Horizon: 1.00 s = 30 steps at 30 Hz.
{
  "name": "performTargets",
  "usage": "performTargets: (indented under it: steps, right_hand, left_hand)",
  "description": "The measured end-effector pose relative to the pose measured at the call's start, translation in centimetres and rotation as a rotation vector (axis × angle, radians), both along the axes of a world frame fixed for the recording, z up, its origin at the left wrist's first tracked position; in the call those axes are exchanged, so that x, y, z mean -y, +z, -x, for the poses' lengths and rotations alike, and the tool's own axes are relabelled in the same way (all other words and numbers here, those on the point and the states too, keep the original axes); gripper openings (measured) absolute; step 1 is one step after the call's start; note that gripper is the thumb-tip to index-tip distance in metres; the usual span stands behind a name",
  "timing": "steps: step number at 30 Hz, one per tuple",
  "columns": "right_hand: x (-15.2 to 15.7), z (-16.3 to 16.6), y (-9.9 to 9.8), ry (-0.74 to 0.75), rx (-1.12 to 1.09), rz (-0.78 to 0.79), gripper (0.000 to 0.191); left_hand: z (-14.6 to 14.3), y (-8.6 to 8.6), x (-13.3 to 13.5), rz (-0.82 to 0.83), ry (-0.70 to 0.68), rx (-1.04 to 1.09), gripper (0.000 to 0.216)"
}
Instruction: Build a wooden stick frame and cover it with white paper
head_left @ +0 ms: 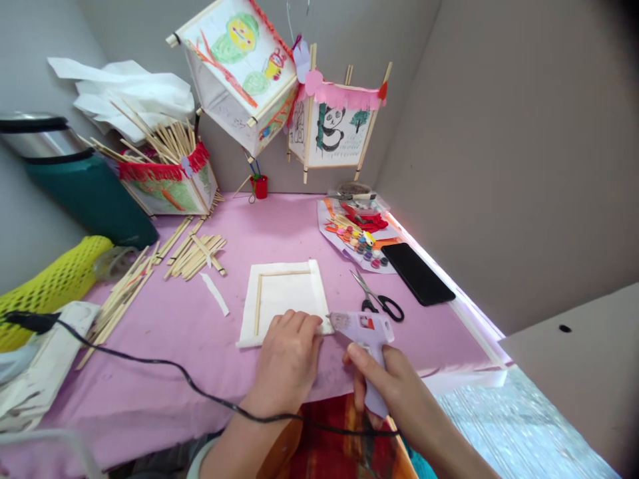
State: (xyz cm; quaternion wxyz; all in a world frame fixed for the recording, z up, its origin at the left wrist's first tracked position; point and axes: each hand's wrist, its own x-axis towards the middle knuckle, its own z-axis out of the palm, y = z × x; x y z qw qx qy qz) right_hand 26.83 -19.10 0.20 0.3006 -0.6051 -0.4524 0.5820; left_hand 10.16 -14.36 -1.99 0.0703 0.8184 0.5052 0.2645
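My right hand (387,376) is wrapped round the handle of a light purple hot glue gun (363,324), its nozzle pointing left. The nozzle tip is at the lower right corner of a square of white paper (289,299). Thin wooden sticks (258,303) lie along the paper's left and top sides, and those edges look partly folded. My left hand (292,349) is closed over the paper's near edge, close to the nozzle. Its fingertips are partly hidden, as is whatever lies under them. The black cord (184,372) runs across my left forearm.
Black-handled scissors (377,298) and a black phone (418,273) lie to the right. Paint pots (367,249) stand behind them. Loose sticks (197,256), a paper strip (214,294) and a green bottle (90,193) are left. Paper lanterns (329,130) hang above the pink tablecloth.
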Motion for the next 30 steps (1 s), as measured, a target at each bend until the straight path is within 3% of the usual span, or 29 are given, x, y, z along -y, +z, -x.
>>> performTargets:
  steps: [7, 10, 19, 30]
  right_hand:
    - [0.2, 0.0, 0.1, 0.009, 0.034, 0.022, 0.061]
    - [0.1, 0.5, 0.3, 0.031, -0.002, 0.05, 0.06]
    - [-0.4, 1.2, 0.8, 0.053, 0.008, 0.065, 0.057]
    - [0.8, 0.8, 0.6, 0.031, 0.028, 0.123, 0.059]
  left_hand:
    - [2.8, 0.8, 1.5, -0.171, 0.094, -0.014, 0.023]
    - [3.7, 0.9, 2.1, -0.161, 0.111, -0.017, 0.021]
    - [3.2, 0.2, 2.3, -0.154, -0.005, 0.062, 0.028]
    - [3.2, 0.0, 2.2, -0.239, -0.011, 0.084, 0.028]
